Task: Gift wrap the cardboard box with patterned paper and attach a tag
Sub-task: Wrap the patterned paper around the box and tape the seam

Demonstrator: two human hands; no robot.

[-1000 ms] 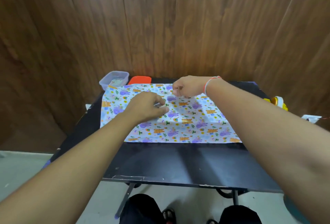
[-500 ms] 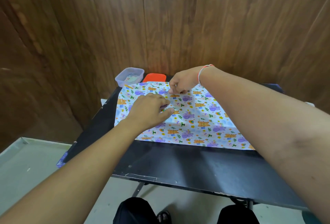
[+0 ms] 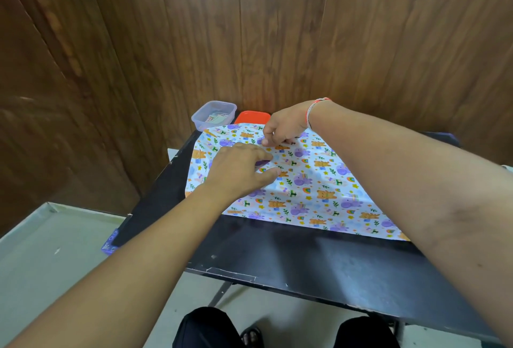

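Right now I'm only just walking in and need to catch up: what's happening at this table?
A person is working on a sheet of patterned paper spread flat on a black table. The left hand rests on the paper with its fingers curled, while the right hand pinches at it near the far edge; what exactly it pinches is too small to tell. A clear plastic container and an orange lid sit at the far left corner. No cardboard box is visible, so wrapping proper hasn't begun.
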